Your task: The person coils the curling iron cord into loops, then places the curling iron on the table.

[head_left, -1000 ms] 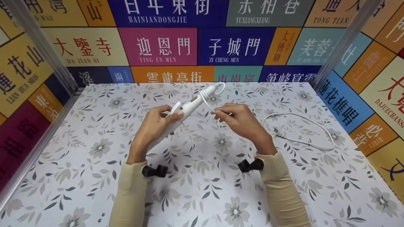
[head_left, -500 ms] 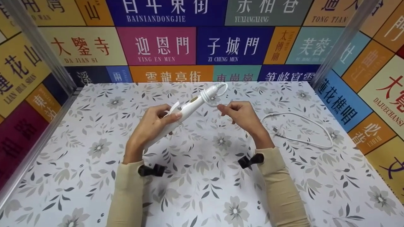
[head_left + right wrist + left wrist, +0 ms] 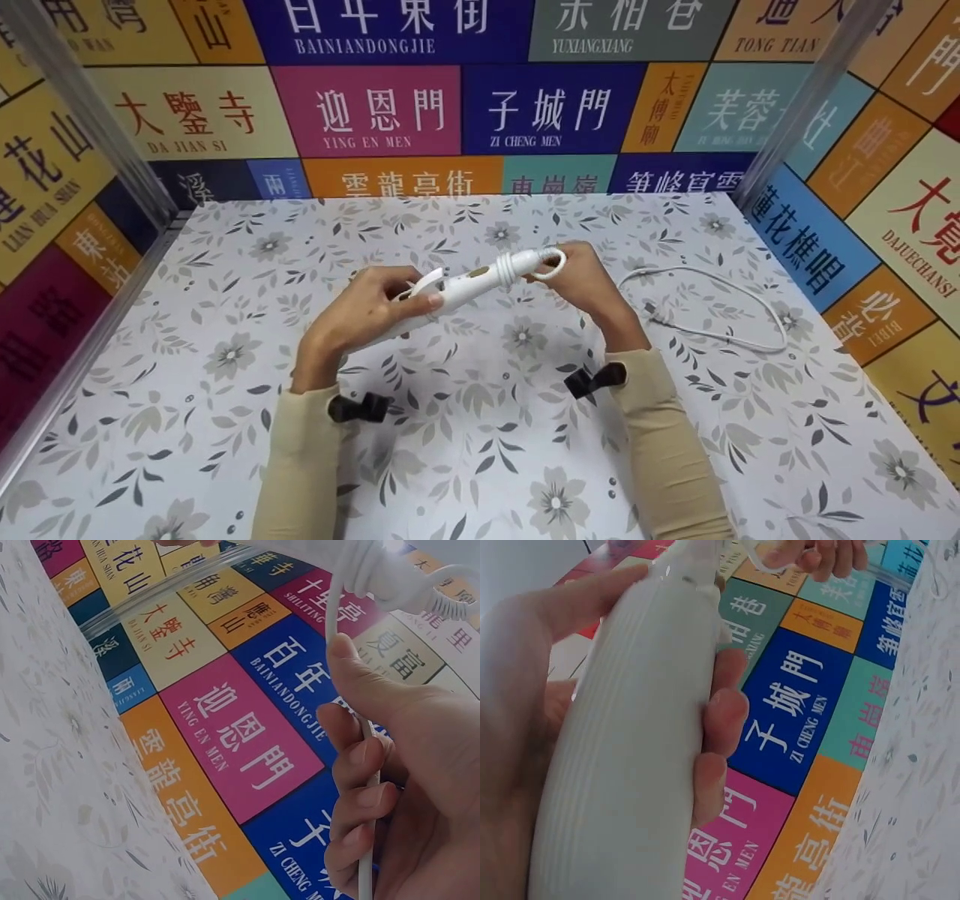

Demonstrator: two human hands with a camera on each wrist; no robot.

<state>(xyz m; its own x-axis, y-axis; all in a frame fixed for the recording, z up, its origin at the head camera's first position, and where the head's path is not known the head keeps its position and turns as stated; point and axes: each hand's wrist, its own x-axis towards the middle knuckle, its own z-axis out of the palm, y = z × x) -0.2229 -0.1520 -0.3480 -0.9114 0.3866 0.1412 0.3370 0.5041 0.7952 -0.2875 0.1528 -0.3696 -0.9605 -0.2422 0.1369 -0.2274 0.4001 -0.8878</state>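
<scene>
A white curling iron (image 3: 461, 291) is held above the table in my left hand (image 3: 367, 311), its cord end tilted up to the right. The thumb lies along the handle near a raised white lever (image 3: 429, 280). In the left wrist view the fingers wrap a wide, ridged white body (image 3: 630, 742). Several turns of white cord (image 3: 508, 268) circle the narrow end. My right hand (image 3: 581, 277) is just behind that end. In the right wrist view its thumb and curled fingers grip the cord (image 3: 335, 607), which runs down through the hand.
A loop of white cable (image 3: 776, 322) with a plug (image 3: 651, 308) lies on the table at the right. Its near part goes behind the right wrist. Floral cloth covers the table (image 3: 450, 465). Walls with coloured sign panels (image 3: 367, 109) stand at the back and sides.
The curling iron has tipped lower and its cord end has swung right. My right hand, earlier in front of the cord coils, is now behind the narrow end with the cord wound closer round it.
</scene>
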